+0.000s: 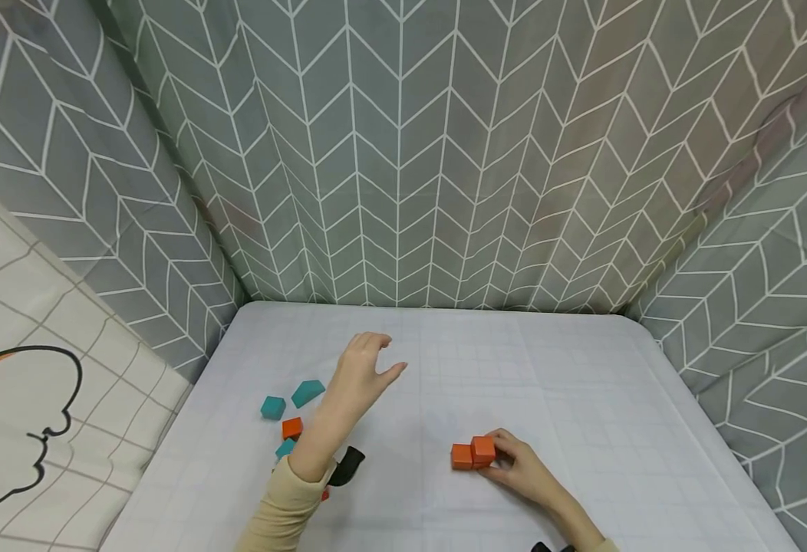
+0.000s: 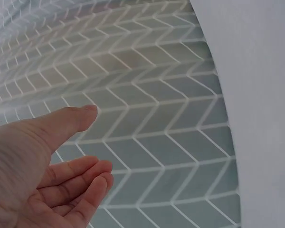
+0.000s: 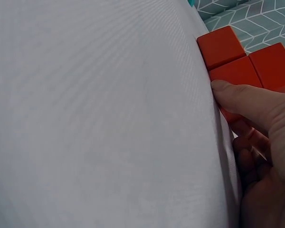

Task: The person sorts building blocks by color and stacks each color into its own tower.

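My right hand (image 1: 524, 473) grips a small group of orange-red cubes on the table, its thumb on one side and its fingers on the other. One cube (image 1: 482, 447) sits raised on top, and another cube (image 1: 462, 457) stands out to the left. In the right wrist view the thumb presses on the middle cube (image 3: 236, 73), between an outer cube (image 3: 221, 46) and the raised cube (image 3: 274, 65). Held above the table's left middle, my left hand (image 1: 360, 376) has nothing in it; thumb and fingers are spread apart.
Left of my left forearm lie several loose blocks: a teal cube (image 1: 273, 408), a teal wedge-like block (image 1: 307, 392), an orange-red cube (image 1: 292, 428) and another teal block (image 1: 285, 448), partly hidden. A white cloth covers the table (image 1: 583, 383). Patterned grey curtains (image 1: 403, 153) hang behind it.
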Tool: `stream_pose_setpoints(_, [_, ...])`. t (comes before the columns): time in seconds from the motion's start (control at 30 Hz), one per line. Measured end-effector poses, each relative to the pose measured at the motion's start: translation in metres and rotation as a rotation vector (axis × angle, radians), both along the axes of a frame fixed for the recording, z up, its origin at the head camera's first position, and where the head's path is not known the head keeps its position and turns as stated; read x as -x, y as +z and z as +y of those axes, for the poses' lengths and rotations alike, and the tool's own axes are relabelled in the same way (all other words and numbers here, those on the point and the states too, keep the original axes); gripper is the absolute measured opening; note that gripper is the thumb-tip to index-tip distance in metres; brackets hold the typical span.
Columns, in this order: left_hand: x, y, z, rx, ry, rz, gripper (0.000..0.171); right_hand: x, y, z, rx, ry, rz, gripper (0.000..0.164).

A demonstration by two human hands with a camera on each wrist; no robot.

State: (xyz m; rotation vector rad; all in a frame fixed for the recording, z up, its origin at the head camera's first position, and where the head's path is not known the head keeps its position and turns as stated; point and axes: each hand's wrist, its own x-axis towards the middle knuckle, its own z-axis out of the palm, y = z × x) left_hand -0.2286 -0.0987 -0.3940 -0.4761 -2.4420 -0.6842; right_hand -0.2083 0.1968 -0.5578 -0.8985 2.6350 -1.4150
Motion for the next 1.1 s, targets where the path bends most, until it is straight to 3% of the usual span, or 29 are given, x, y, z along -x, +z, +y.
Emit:
stream_pose_setpoints(0.17, [-0.003, -0.020, -0.036, -0.045, 0.094, -0.081, 0.035, 0.001, 0.000, 0.001, 0.011, 0.001, -0.022, 0.033])
stream_pose_setpoints(0.4, [-0.021, -0.074, -0.090, -0.045, 0.232, -0.277, 0.033, 0.002, 0.000, 0.001, 0.024, 0.019, -0.012, 0.033])
stream_pose_setpoints(0.57, [-0.037, -0.103, -0.116, -0.027, 0.291, -0.354, 0.034, 0.002, -0.001, 0.002, 0.030, 0.022, -0.027, 0.032])
stream_pose_setpoints(0.73, [-0.042, -0.113, -0.126, -0.025, 0.308, -0.388, 0.033, 0.001, -0.001, 0.001, 0.034, 0.016, -0.018, 0.031])
stream_pose_setpoints(1.1, [-0.046, -0.114, -0.130, -0.029, 0.365, -0.538, 0.036, 0.000, -0.001, 0.000, 0.052, 0.023, 0.022, 0.033])
